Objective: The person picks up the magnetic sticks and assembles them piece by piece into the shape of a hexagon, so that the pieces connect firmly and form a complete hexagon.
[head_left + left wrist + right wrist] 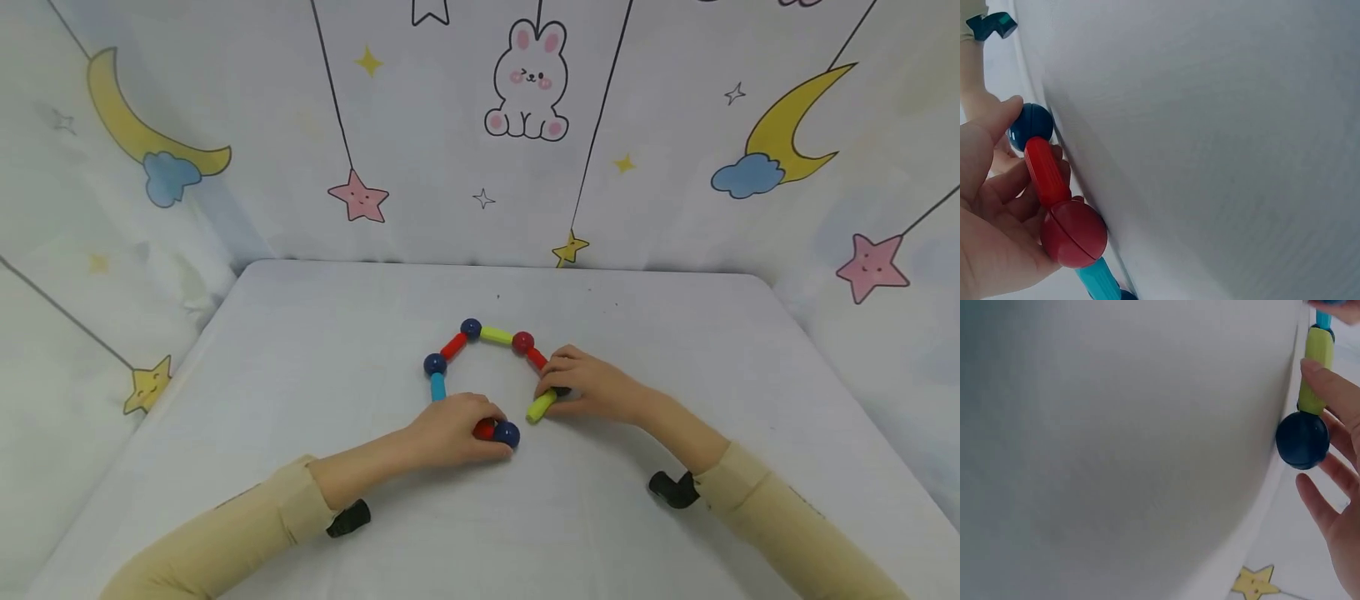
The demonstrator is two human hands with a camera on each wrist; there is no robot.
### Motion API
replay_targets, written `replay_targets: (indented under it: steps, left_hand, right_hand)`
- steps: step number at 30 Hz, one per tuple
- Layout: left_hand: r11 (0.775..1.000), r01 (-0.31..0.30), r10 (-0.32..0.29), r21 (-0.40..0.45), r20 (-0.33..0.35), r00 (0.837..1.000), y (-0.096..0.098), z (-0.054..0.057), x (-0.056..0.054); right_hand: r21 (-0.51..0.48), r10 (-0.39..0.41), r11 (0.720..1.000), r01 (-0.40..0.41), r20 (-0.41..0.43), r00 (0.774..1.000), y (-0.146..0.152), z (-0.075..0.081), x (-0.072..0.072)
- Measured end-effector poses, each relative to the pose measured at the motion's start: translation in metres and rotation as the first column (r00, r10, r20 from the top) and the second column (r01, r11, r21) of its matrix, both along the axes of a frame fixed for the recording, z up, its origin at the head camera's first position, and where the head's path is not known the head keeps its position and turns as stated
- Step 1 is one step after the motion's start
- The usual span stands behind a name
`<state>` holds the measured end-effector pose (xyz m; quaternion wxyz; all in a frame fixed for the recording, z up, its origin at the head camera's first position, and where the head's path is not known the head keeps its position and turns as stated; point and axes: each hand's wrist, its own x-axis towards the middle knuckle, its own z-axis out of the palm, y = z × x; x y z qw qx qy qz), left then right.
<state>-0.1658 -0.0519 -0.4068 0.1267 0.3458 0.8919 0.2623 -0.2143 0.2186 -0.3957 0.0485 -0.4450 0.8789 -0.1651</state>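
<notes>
Magnetic rods and balls form a ring with one gap on the table. My left hand (453, 429) holds its near end: the thumb lies on a blue ball (1034, 125) and the fingers curl behind a red rod (1046, 172). A red ball (1074, 233) sits by the palm, joined to a light blue rod (1099, 280). Across the gap, my right hand (588, 385) pinches a lime green rod (1317, 347), which is joined to a dark blue ball (1302, 440). The lime rod's free end points towards the left hand's blue ball, apart from it.
The ring's far side has blue balls (435, 364), a red rod (453, 346), another lime rod (497, 336), a red ball (522, 342) and a second red rod (537, 359). A white cloth covers the table (337, 333). Printed curtains (435, 125) hang behind.
</notes>
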Motion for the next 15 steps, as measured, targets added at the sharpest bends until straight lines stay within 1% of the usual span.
replay_targets:
  steps: [2,4,8,10,12,13,15]
  left_hand:
    - [1.000,-0.007,0.007,0.003,0.002,1.000,0.001,-0.001,-0.001]
    - [1.000,-0.012,0.012,0.003,-0.003,1.000,0.002,-0.001,-0.002]
    - [1.000,-0.012,0.012,0.007,-0.008,1.000,0.003,0.000,-0.002]
    - [1.000,-0.006,0.006,0.010,0.004,1.000,0.002,0.001,-0.003]
    - [0.999,-0.016,0.015,0.030,0.017,1.000,0.001,0.003,-0.006]
    - [0.998,-0.024,0.024,0.051,0.003,1.000,0.000,0.004,-0.009]
    - [0.994,-0.075,0.079,0.080,-0.049,0.996,-0.004,0.007,-0.019]
  right_hand:
    - [-0.032,-0.007,0.999,0.008,0.041,0.999,-0.005,-0.001,0.005]
    - [-0.061,-0.002,0.998,0.006,0.059,0.998,-0.008,-0.002,0.008]
    - [-0.092,0.012,0.996,-0.007,0.056,0.998,-0.012,-0.004,0.012]
    - [-0.101,0.007,0.995,-0.001,0.051,0.999,-0.013,-0.004,0.013]
    - [-0.117,-0.032,0.992,0.037,0.052,0.998,-0.013,-0.003,0.013]
    - [-0.128,-0.067,0.989,0.075,0.061,0.996,-0.014,-0.003,0.012]
    - [-0.146,-0.166,0.974,0.175,0.072,0.984,-0.016,-0.003,0.011]
